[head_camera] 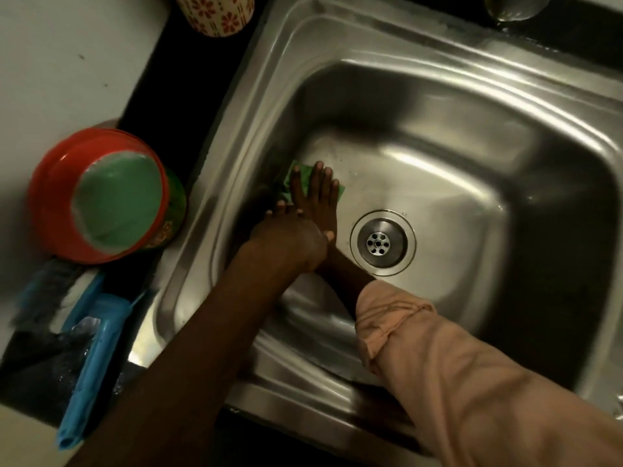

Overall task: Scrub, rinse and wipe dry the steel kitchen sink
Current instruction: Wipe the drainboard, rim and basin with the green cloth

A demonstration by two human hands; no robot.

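Observation:
The steel sink [438, 82] fills most of the view, with its round drain [382, 243] in the basin floor. A green scrub pad [303, 175] lies on the basin floor left of the drain, near the left wall. My right hand [318, 197], coming out of a peach sleeve, presses flat on the pad with fingers spread. My left hand [290, 232] rests across the right wrist, holding no object. Part of the pad is hidden under my fingers.
On the counter to the left stands a red bowl with a green base [101, 197], upside down. Below it lie a blue brush or holder [91, 362] and dark wet items. A patterned cup [212, 11] stands at the top. A tap base [512, 8] sits at the top right.

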